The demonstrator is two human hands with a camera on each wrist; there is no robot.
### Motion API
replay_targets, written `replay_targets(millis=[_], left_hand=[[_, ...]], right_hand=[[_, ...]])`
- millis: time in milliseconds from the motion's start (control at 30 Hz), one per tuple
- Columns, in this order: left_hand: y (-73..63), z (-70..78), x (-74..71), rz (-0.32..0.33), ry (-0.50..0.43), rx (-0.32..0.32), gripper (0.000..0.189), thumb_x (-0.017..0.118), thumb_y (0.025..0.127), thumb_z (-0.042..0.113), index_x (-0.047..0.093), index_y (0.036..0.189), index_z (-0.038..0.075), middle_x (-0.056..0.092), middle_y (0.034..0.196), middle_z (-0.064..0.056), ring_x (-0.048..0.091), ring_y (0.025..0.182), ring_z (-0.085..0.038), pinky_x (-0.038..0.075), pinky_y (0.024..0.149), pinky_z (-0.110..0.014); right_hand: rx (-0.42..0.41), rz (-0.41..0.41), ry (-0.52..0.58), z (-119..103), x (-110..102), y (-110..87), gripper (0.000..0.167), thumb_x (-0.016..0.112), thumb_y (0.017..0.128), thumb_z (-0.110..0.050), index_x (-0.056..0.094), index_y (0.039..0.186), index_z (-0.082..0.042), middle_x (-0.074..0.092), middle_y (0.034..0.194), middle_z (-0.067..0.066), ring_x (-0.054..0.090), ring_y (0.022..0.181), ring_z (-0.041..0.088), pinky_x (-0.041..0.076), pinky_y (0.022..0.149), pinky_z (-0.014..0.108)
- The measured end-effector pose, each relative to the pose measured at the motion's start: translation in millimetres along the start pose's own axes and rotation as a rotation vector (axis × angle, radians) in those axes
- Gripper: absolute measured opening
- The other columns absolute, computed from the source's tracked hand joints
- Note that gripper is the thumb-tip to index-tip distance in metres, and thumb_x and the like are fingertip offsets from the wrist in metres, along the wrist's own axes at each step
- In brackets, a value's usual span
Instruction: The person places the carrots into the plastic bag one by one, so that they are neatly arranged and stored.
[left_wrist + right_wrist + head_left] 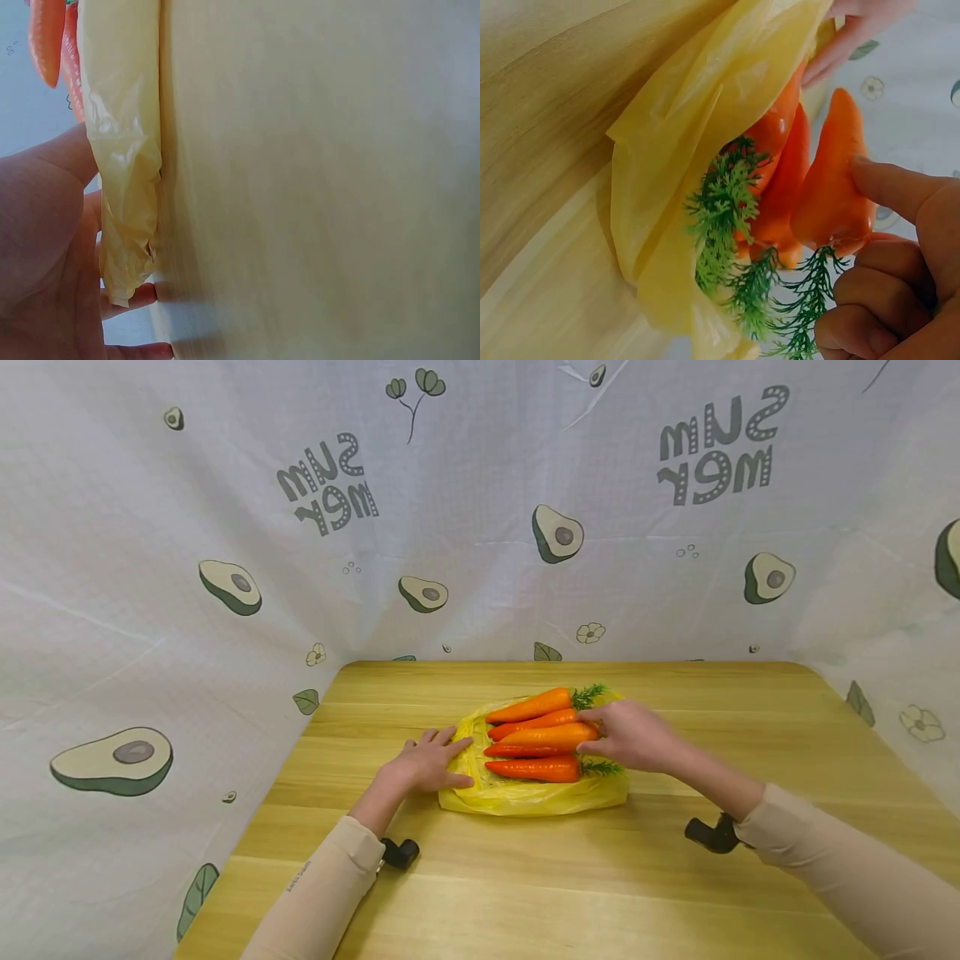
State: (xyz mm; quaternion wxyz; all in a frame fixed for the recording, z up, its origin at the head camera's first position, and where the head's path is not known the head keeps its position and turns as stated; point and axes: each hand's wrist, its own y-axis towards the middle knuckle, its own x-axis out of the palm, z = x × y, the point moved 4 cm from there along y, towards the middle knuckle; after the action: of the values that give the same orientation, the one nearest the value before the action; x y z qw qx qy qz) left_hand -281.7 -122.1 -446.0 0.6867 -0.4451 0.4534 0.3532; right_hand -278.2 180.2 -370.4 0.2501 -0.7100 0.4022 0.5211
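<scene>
Several orange-red carrots point(534, 769) with green leafy tops lie side by side on a crumpled yellow plastic bag point(525, 802). My right hand point(637, 735) pinches one orange carrot point(547, 735) near its leafy end, between thumb and curled fingers. In the right wrist view this carrot point(829, 187) stands above the others, its green top point(810, 300) hanging beside the knuckles. My left hand point(426, 766) rests with spread fingers at the bag's left end. The left wrist view shows its fingers behind the bag's edge point(124, 142), two fingertips reaching the table.
The bag lies on a light wooden table point(487, 885), toward its far side. A white cloth point(480, 460) printed with avocados and lettering hangs behind and along the sides. Black wrist cameras point(711, 835) stick out below both forearms.
</scene>
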Motion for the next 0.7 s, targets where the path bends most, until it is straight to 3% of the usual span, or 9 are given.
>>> replay_targets(millis=[367,700], left_hand=[[1.2,-1.1,-0.2,0.009,0.02,0.001,0.078,0.057,0.095,0.063,0.028,0.161,0.032,0.015,0.17,-0.008,0.015,0.154,-0.039,0.019,0.117,-0.068],[1.2,-1.1,0.0,0.007,0.025,-0.005,0.078,0.057,0.095,0.062,0.027,0.161,0.032,0.015,0.17,-0.007,0.015,0.154,-0.038,0.019,0.117,-0.067]], right_hand=[[0.033,-0.022,-0.011,-6,14,7.4,0.053,0.078,0.089,-0.029,0.065,0.133,-0.001,0.035,0.051,-0.008,0.029,0.045,0.007,0.025,0.047,0.024],[0.035,-0.018,-0.04,-8,24,9.6,0.054,0.078,0.088,-0.028,0.065,0.134,-0.002,0.041,0.053,-0.006,0.033,0.047,0.008,0.028,0.048,0.025]])
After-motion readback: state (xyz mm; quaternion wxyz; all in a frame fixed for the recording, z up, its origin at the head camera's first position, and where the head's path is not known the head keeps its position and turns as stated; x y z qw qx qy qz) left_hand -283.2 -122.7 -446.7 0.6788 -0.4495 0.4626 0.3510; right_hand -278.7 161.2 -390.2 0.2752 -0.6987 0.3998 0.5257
